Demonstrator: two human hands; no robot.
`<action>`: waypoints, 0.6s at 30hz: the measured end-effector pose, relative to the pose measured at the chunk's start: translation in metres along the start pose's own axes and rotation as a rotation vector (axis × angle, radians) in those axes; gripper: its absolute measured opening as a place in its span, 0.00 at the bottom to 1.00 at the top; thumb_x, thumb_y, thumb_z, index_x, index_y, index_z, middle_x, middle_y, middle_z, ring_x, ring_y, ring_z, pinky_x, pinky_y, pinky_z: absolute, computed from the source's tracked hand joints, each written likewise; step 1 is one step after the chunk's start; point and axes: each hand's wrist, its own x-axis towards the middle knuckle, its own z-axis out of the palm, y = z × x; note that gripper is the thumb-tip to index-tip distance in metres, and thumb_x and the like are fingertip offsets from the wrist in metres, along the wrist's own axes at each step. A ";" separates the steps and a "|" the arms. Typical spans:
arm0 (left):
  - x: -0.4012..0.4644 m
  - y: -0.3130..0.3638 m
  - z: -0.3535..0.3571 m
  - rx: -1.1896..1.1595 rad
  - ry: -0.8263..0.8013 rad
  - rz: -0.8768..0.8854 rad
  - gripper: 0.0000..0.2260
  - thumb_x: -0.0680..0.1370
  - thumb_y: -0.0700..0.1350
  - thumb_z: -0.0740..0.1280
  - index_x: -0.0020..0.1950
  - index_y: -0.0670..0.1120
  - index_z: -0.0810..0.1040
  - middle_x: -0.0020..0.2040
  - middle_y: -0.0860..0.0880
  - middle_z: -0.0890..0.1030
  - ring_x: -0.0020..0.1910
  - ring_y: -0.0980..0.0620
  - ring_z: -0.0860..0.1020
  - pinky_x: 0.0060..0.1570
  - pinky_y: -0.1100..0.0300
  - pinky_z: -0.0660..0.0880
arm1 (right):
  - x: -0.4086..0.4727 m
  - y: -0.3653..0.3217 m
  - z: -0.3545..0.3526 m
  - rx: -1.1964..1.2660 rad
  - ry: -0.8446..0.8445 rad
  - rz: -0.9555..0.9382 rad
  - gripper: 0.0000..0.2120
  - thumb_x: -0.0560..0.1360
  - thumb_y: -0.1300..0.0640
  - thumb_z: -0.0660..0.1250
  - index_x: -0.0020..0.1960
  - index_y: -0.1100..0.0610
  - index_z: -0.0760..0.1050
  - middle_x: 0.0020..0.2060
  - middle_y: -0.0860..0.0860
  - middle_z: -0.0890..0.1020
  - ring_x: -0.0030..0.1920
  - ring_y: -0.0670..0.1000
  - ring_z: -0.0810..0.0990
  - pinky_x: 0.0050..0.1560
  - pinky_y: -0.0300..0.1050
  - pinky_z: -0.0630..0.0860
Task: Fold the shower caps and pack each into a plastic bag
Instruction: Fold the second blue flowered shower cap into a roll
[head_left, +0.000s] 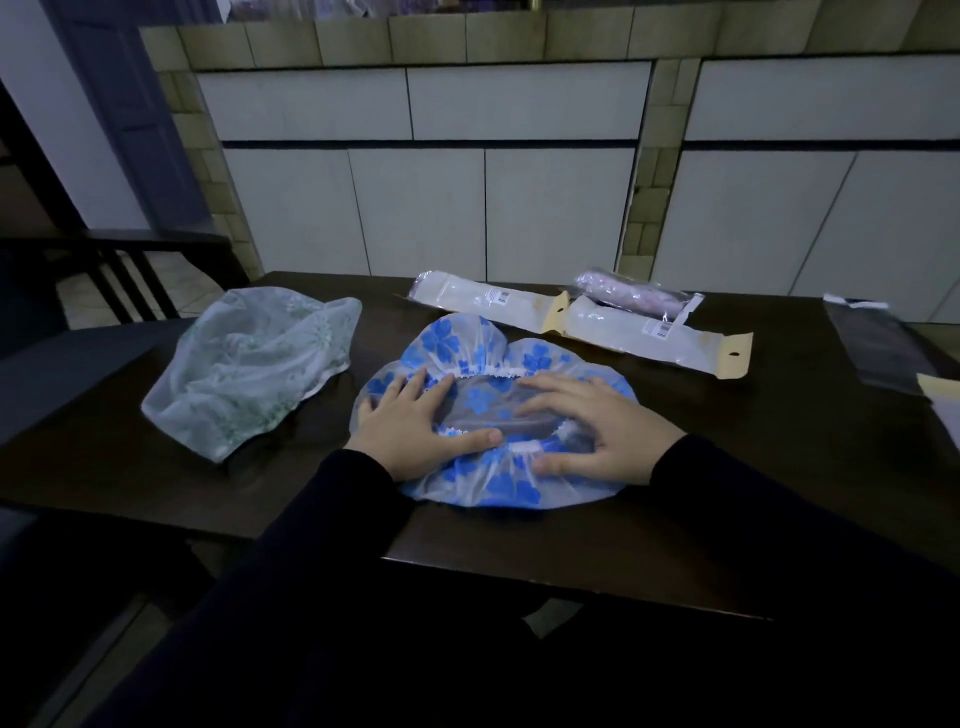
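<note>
A blue-flowered shower cap (467, 343) lies spread on the dark table (753, 467), its white elastic opening facing up. My left hand (410, 431) presses flat on its left side, fingers straight. My right hand (587, 421) presses flat on its right side, fingers spread over the opening. A green-flowered shower cap (254, 364) lies crumpled to the left, untouched. Two long plastic bags with yellow header tabs (488, 301) (654, 332) lie behind the blue cap. A third bag holding a rolled pinkish cap (639, 296) rests behind them.
At the table's right edge lies a dark flat plastic bag (878, 343), with another packet's corner (940, 400) beside it. A dark chair (130, 270) stands at the far left. White cabinets (426, 208) rise behind the table.
</note>
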 end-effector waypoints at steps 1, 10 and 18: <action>0.002 0.000 -0.002 -0.011 -0.006 -0.007 0.50 0.60 0.79 0.50 0.78 0.58 0.49 0.79 0.52 0.47 0.78 0.49 0.45 0.73 0.42 0.46 | -0.004 0.003 -0.002 0.035 0.028 -0.055 0.25 0.69 0.31 0.65 0.64 0.36 0.69 0.72 0.37 0.63 0.72 0.39 0.58 0.72 0.49 0.58; 0.019 0.000 -0.017 -0.162 -0.057 0.006 0.34 0.75 0.70 0.52 0.77 0.57 0.57 0.79 0.52 0.50 0.78 0.50 0.47 0.73 0.46 0.44 | -0.014 0.031 -0.011 -0.050 -0.042 -0.140 0.31 0.64 0.29 0.68 0.65 0.36 0.72 0.71 0.35 0.61 0.72 0.43 0.58 0.68 0.48 0.59; 0.002 -0.010 -0.015 -0.642 -0.025 0.286 0.35 0.61 0.78 0.63 0.61 0.60 0.79 0.64 0.63 0.76 0.64 0.62 0.72 0.70 0.53 0.64 | -0.007 0.034 -0.006 0.288 0.216 0.078 0.09 0.79 0.48 0.61 0.48 0.45 0.80 0.55 0.43 0.79 0.57 0.42 0.75 0.64 0.50 0.71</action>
